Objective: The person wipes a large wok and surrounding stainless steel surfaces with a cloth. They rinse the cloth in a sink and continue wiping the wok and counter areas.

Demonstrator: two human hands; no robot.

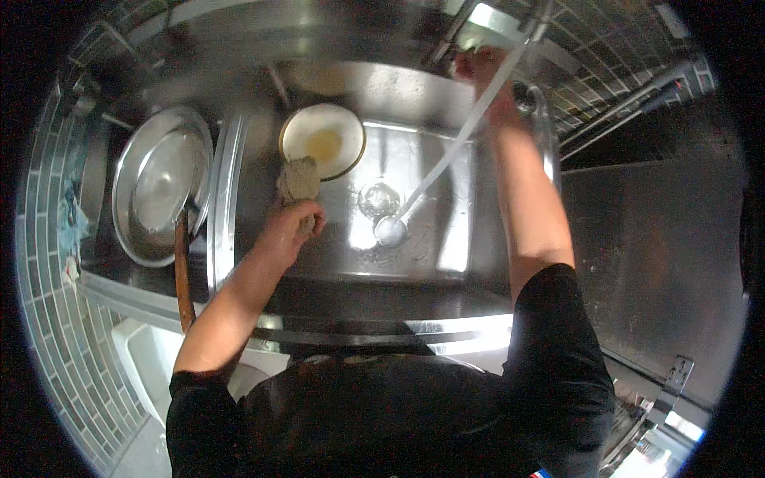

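My left hand (pixel 299 224) is over the left side of a stainless steel sink (pixel 442 263), gripping a greyish-beige scouring pad or cloth (pixel 300 179). The pad overlaps the near edge of a white dish (pixel 299 134) with a dark rim. A yellowish patch shows in the middle of the dish; whether it is liquid or a stain is unclear. Stretched far forward, my right hand (pixel 481 64) is at the back right, beyond the sink basin. It is blurred, and what its fingers touch is hidden. The long pale tap spout (pixel 457 143) crosses in front of that forearm.
The spout's round end (pixel 391 231) sits above the basin, beside the drain (pixel 380 200). Left of the sink divider (pixel 226 197) rests a large round metal pan (pixel 161 179), with a wooden handle (pixel 184 272) at its near side. Tiled walls (pixel 48 269) flank the area.
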